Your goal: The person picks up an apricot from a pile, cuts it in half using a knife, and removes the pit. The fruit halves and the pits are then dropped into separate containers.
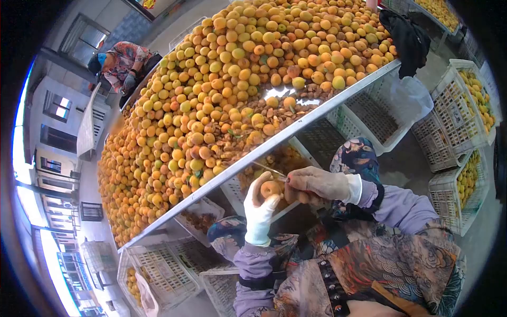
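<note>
In a white glove, my left hand (259, 212) is closed round an orange-yellow apricot (271, 189), thumb in front and fingers behind. My right hand (321, 184), in a soiled greyish glove, pinches a thin metal tool (270, 171) whose slim end points up and left, just above the apricot. The kind of tool does not show clearly. Both hands are close together in front of the metal table edge (285, 130), over a white crate (235, 196) with orange fruit pieces in it.
A large heap of apricots (211, 90) covers the sloping table, with brown scraps (237, 134) near its edge. Crates (158, 272) stand below left, and stacked fruit crates (457, 119) at right. A dark cloth (409, 39) hangs off the table corner. Another person (124, 63) bends at the far side.
</note>
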Motion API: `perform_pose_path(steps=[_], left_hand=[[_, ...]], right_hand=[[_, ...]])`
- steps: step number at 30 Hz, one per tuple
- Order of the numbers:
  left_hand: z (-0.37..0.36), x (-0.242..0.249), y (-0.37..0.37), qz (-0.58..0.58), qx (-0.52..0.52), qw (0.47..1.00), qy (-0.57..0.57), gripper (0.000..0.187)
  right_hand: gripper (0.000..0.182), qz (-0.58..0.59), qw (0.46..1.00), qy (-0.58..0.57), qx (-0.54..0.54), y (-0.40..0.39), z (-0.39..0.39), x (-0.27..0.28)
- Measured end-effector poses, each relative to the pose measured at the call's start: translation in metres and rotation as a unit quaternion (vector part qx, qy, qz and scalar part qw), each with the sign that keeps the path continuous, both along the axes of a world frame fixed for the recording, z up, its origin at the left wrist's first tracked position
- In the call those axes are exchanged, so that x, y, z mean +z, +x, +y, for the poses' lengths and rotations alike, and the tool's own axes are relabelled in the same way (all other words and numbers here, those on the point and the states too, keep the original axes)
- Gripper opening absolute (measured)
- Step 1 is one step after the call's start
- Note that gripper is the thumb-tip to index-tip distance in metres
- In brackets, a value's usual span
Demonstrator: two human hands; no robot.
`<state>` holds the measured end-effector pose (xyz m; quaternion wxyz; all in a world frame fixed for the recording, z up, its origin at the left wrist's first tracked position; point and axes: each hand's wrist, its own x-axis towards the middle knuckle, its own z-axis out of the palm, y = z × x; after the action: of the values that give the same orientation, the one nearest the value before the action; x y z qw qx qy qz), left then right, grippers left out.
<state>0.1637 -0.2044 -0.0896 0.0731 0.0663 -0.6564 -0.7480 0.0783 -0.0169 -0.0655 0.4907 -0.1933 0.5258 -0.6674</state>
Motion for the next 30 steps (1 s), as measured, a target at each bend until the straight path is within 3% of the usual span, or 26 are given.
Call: perform_pose_path(steps=[5,7,21,23,30], left_hand=[[0.001,0.005,0.013,-0.007,-0.04,0.999,-0.031,0.062],[0.004,0.009,0.016,-0.018,-0.045,0.999,0.007,0.065],[0.002,-0.008,0.02,-0.031,-0.065,0.997,-0.042,0.052],[0.005,-0.011,0.02,-0.014,-0.059,0.996,-0.066,0.049],[0.007,-0.014,0.019,0.012,-0.035,0.99,-0.137,0.043]], right_hand=[[0.043,0.029,0.995,0.021,0.09,0.01,0.005,0.009],[0.043,0.037,0.994,0.034,0.094,0.013,0.004,0.009],[0.05,0.026,0.992,0.05,0.111,0.02,0.003,-0.01],[0.051,-0.088,0.986,0.059,0.128,0.019,0.005,-0.011],[0.047,-0.199,0.974,0.078,0.072,0.026,0.001,-0.012]])
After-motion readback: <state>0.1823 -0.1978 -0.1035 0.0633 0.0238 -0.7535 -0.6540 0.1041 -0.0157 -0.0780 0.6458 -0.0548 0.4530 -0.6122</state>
